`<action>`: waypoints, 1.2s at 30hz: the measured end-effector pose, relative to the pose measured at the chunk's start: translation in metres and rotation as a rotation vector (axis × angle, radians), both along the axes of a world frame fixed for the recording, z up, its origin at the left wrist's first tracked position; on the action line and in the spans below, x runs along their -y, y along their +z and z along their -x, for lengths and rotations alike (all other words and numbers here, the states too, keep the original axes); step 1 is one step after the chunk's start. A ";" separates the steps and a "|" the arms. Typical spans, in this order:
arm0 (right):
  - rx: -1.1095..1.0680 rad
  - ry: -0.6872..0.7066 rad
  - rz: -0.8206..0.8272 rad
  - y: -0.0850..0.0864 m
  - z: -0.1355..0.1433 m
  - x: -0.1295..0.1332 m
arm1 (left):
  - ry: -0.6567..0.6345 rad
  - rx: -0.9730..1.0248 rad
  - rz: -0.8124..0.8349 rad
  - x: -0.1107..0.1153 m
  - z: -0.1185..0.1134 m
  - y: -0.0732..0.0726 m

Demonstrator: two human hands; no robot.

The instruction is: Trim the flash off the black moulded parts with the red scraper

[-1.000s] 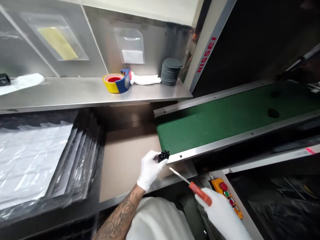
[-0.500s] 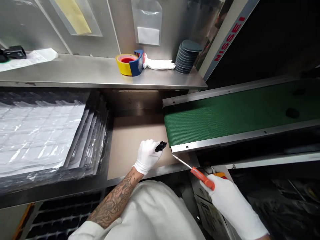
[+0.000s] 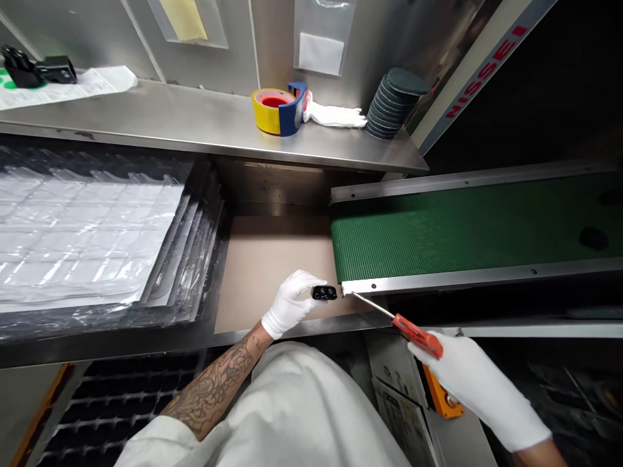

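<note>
White gloves cover both of my hands. Between thumb and fingers, my left hand (image 3: 292,302) pinches a small black plastic part (image 3: 324,293) whose end with round openings now shows. It is held over the tan board (image 3: 272,259), close to the near corner of the conveyor. My right hand (image 3: 467,373) is closed on the orange handle of a thin metal-shafted tool (image 3: 417,335), which looks like a screwdriver. Its tip is near the conveyor's metal side rail (image 3: 438,277), apart from the black part; whether it touches the rail I cannot tell.
The green conveyor belt (image 3: 413,233) carries dark parts at far right. Clear plastic trays (image 3: 97,240) are stacked at left. On the steel shelf (image 3: 195,113) are a tape roll (image 3: 275,111), a white glove (image 3: 335,115), grey discs (image 3: 394,104) and black parts (image 3: 56,69). An orange box (image 3: 442,395) sits below.
The black part has been turned in my left hand, so its end with openings shows. My right hand and tool have moved slightly right. The whole view has shifted a little.
</note>
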State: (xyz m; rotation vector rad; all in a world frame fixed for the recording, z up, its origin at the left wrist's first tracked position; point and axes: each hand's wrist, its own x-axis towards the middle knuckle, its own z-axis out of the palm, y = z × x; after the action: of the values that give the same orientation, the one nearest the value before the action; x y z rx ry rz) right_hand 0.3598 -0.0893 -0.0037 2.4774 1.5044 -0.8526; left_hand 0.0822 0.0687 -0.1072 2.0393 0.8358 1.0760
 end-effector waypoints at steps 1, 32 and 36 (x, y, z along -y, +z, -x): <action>-0.013 -0.001 -0.005 -0.002 -0.002 0.003 | -0.010 0.066 0.100 0.001 0.000 0.001; 0.102 0.198 0.166 0.005 0.051 -0.019 | 0.304 -0.471 -0.441 0.005 0.021 -0.005; 0.113 0.207 0.157 0.008 0.055 -0.024 | 0.245 -0.505 -0.429 0.012 0.024 -0.005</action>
State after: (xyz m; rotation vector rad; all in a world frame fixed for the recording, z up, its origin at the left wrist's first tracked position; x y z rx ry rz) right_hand 0.3044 -0.0657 0.0042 2.1755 1.5573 -0.7493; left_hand 0.0586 0.0563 -0.1121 2.6890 1.2113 0.9344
